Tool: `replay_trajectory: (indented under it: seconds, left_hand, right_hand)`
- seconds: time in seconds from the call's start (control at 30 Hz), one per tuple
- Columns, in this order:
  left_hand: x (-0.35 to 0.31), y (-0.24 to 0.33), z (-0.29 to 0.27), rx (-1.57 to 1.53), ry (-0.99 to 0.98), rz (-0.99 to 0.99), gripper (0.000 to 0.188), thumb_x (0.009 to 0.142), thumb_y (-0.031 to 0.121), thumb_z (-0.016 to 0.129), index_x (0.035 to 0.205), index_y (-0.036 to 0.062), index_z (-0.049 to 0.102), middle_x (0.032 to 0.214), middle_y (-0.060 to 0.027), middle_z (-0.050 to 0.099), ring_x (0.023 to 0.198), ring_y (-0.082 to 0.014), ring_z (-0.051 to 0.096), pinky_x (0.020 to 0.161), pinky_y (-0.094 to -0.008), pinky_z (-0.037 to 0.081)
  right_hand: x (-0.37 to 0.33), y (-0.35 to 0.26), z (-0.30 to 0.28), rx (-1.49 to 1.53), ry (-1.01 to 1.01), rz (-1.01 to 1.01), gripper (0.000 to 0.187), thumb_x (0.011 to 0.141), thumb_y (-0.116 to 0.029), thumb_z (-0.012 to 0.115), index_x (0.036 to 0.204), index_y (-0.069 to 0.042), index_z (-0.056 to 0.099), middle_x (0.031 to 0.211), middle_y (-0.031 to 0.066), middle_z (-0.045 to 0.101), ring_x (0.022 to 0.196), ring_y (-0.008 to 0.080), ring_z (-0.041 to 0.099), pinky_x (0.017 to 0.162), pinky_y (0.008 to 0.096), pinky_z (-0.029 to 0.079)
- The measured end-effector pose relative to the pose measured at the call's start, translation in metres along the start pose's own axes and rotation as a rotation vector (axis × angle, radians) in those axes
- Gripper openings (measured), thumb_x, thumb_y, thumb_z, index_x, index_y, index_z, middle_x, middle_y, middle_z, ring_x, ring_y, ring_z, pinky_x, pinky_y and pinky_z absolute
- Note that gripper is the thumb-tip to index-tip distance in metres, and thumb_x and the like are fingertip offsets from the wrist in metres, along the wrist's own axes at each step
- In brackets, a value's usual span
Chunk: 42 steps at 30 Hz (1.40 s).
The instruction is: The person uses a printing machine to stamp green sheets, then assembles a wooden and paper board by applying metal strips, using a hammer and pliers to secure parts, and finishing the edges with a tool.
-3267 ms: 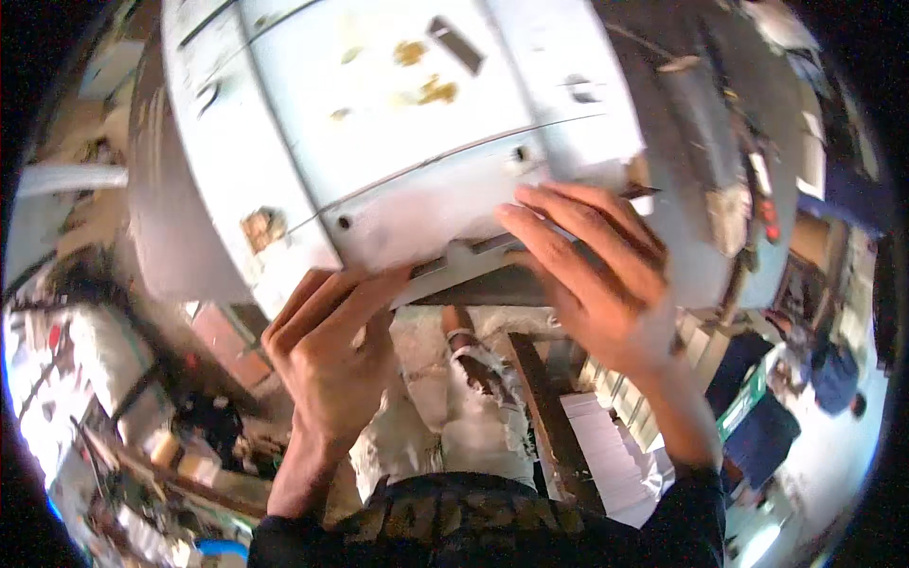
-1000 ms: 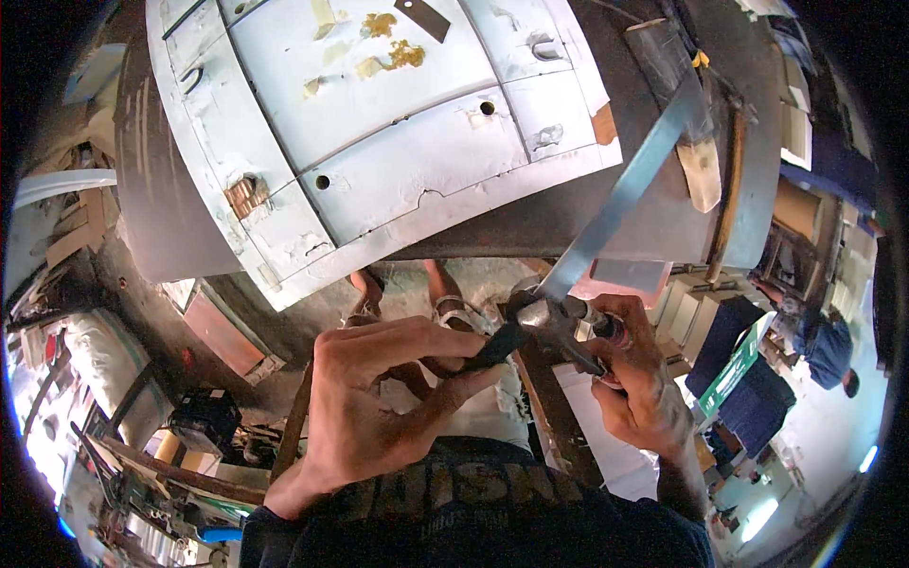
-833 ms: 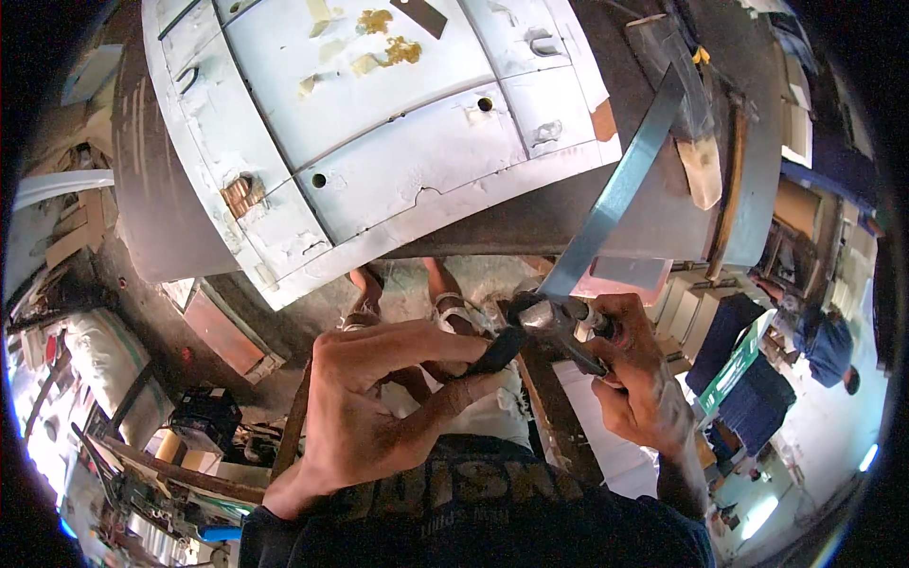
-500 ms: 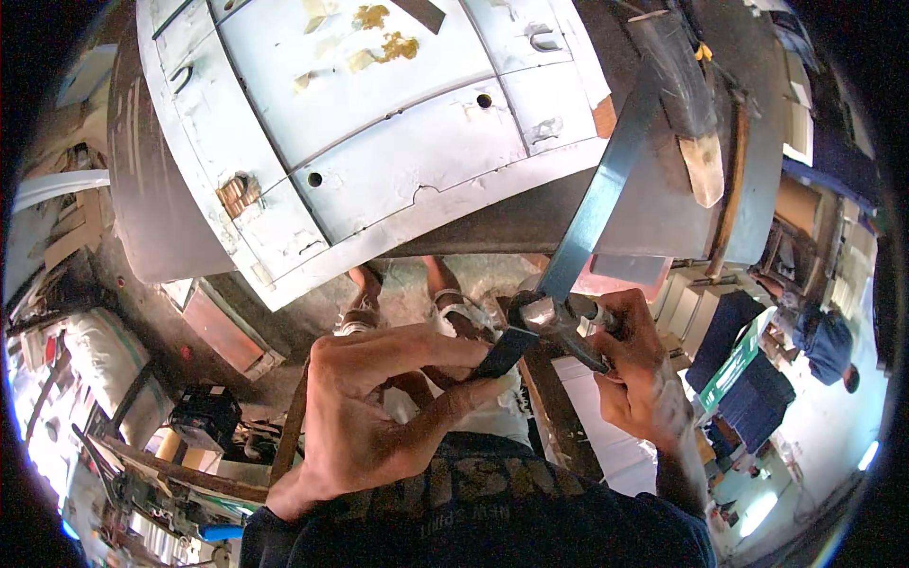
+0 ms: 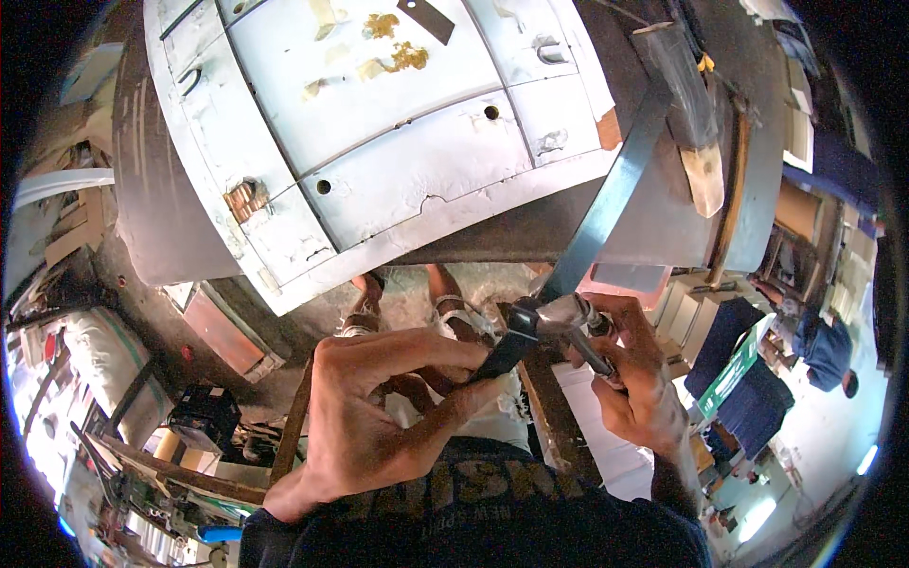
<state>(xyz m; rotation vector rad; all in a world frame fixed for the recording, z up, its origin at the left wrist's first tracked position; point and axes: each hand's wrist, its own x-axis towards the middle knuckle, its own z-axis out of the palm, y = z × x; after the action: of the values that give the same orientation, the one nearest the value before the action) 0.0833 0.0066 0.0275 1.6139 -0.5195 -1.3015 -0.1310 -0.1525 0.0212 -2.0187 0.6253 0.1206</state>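
Note:
A long, dark, shiny flat strap [image 5: 598, 220] runs from the table down toward my body. My left hand [image 5: 379, 407] is closed, with thumb and fingertips pinching the strap's near end. My right hand [image 5: 636, 374] is wrapped around the handles of a metal pliers-like tool [image 5: 566, 314]. The tool's silver head is at the strap's right edge, just beyond my left fingertips; I cannot tell whether its jaws grip the strap. On the table, the strap's far part passes beside a dark, thick tool [image 5: 686, 104] with a pale wooden end.
A white, marked board [image 5: 407, 156] with holes and brown stains lies on the grey table [image 5: 180, 218]; a small dark plate [image 5: 428, 19] rests on it. A wooden stick [image 5: 729, 199] lies at the right. Another person [image 5: 822, 350] is far right. A black crate [image 5: 204, 417] stands left.
The tool's silver head has shifted slightly right, uncovering more of the strap near my left fingertips. My left hand keeps its pinch. The board and table appear slightly lower in view.

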Motion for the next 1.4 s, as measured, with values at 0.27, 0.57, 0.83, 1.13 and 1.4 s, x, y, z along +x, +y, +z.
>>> replay_trajectory:
  seconds: [0.27, 0.57, 0.83, 1.13, 1.4]
  left_hand:
    - [0.003, 0.004, -0.005, 0.045, -0.045, 0.032, 0.016, 0.082, 0.0, 0.078, 0.097, -0.0007, 0.074, 0.088, -0.0117, 0.075, 0.071, -0.0124, 0.071, 0.055, -0.0245, 0.056]
    - [0.007, -0.019, -0.014, 0.544, 0.315, 0.319, 0.028, 0.077, -0.006, 0.074, 0.103, 0.0022, 0.075, 0.081, -0.0101, 0.072, 0.062, -0.0168, 0.068, 0.054, -0.0292, 0.056]
    - [0.039, -0.056, -0.037, 0.786, 0.498, 0.552, 0.04, 0.066, -0.01, 0.07, 0.101, 0.008, 0.077, 0.086, -0.0052, 0.071, 0.076, -0.0201, 0.068, 0.064, -0.0322, 0.058]
    - [0.036, -0.062, -0.035, 0.825, 0.51, 0.592, 0.037, 0.064, -0.009, 0.071, 0.097, 0.0051, 0.076, 0.086, -0.0062, 0.071, 0.077, -0.0207, 0.069, 0.064, -0.0323, 0.058]
    - [0.048, -0.062, -0.028, 0.795, 0.527, 0.601, 0.036, 0.064, -0.01, 0.07, 0.096, 0.0059, 0.076, 0.084, -0.0067, 0.071, 0.075, -0.0225, 0.069, 0.064, -0.0321, 0.057]
  right_hand:
    - [-0.008, 0.012, -0.002, -0.048, -0.007, -0.022, 0.044, 0.068, 0.015, 0.049, 0.107, 0.001, 0.064, 0.106, 0.0188, 0.05, 0.092, 0.0337, 0.056, 0.079, 0.0404, 0.048]
    - [-0.026, 0.053, -0.011, -0.126, 0.209, 0.113, 0.026, 0.086, 0.008, 0.058, 0.11, 0.0, 0.063, 0.124, 0.0188, 0.054, 0.114, 0.0308, 0.057, 0.09, 0.0371, 0.05]
    - [-0.018, 0.152, -0.122, -0.679, 0.562, 0.303, 0.02, 0.08, 0.007, 0.054, 0.097, -0.002, 0.06, 0.087, 0.013, 0.054, 0.079, 0.0309, 0.056, 0.073, 0.0408, 0.044]
    - [0.083, 0.018, -0.055, -0.771, 0.524, -0.31, 0.045, 0.08, -0.02, 0.082, 0.12, -0.007, 0.066, 0.13, 0.0139, 0.061, 0.126, 0.032, 0.055, 0.105, 0.0462, 0.041]
    - [0.142, 0.02, -0.01, -0.705, 0.185, -0.734, 0.033, 0.073, -0.011, 0.079, 0.104, -0.009, 0.072, 0.099, 0.0034, 0.067, 0.092, 0.0234, 0.065, 0.093, 0.0444, 0.046]
